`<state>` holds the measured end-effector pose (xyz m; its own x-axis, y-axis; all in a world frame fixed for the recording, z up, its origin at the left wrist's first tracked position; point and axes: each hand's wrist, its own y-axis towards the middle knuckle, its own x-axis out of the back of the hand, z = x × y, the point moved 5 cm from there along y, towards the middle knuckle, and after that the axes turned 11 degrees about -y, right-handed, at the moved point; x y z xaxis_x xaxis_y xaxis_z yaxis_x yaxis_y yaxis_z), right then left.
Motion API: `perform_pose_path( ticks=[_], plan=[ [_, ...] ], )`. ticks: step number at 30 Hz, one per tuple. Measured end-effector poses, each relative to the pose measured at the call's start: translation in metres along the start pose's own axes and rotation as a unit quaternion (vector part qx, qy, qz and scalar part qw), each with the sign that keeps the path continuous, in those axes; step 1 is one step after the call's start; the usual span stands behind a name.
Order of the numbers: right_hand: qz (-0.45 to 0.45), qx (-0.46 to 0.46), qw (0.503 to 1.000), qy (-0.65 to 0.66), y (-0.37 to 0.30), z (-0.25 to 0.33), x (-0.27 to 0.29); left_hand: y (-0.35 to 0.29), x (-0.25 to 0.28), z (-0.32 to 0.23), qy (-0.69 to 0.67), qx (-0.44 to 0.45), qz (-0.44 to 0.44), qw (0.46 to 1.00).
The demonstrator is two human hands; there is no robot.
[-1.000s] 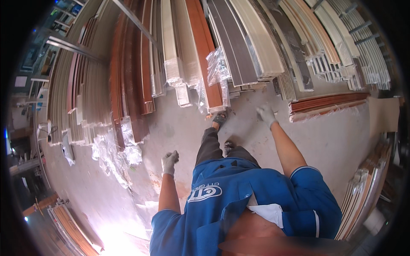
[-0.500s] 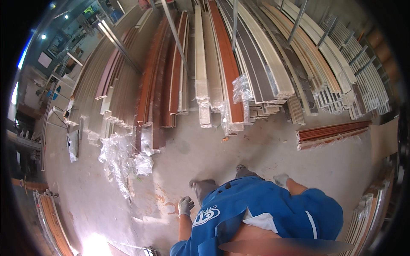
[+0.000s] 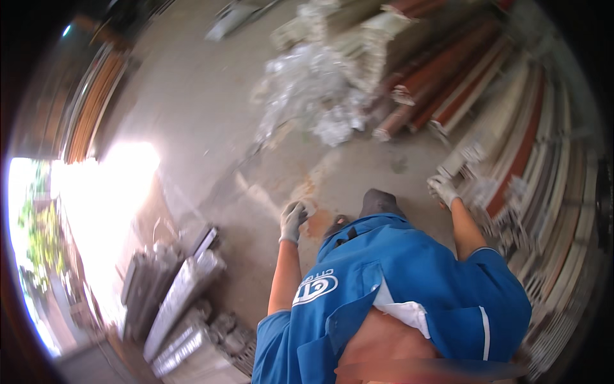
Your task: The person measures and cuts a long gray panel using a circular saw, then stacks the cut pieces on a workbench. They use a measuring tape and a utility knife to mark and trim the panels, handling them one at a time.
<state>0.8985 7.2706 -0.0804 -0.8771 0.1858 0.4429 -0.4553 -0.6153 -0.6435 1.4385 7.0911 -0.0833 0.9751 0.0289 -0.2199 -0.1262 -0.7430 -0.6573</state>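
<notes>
I look down over my blue shirt at a concrete floor. My left hand [image 3: 293, 221] wears a grey glove and hangs loosely curled over the floor, holding nothing that I can see. My right hand [image 3: 442, 190], also gloved, hangs beside the ends of long white and brown mouldings [image 3: 511, 160] lying at the right, close to them but not gripping any. My shoe [image 3: 378, 203] shows between the two hands.
Crumpled clear plastic wrap [image 3: 307, 89] lies on the floor ahead. Reddish-brown boards [image 3: 435, 83] lie beyond it. Wrapped silver bundles [image 3: 179, 294] are stacked at the lower left. More wooden strips [image 3: 89, 109] stand at the far left, by a bright doorway [image 3: 96, 211].
The view has swung left: the mouldings that stood ahead now lie at my right and a sunlit doorway has come in. Both hands stay low and empty.
</notes>
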Motion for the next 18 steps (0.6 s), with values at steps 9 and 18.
perform_pose_path(
  ticks=[9,18],
  plan=[
    [0.120,-0.090,0.970,-0.189,0.151,0.151,-0.119,0.151,0.083,-0.208,-0.047,-0.103,-0.076,0.991],
    [-0.162,0.465,0.870,0.017,0.266,0.813,-0.159,0.139,0.182,-0.670,-0.156,-0.593,-0.029,0.790]
  ],
)
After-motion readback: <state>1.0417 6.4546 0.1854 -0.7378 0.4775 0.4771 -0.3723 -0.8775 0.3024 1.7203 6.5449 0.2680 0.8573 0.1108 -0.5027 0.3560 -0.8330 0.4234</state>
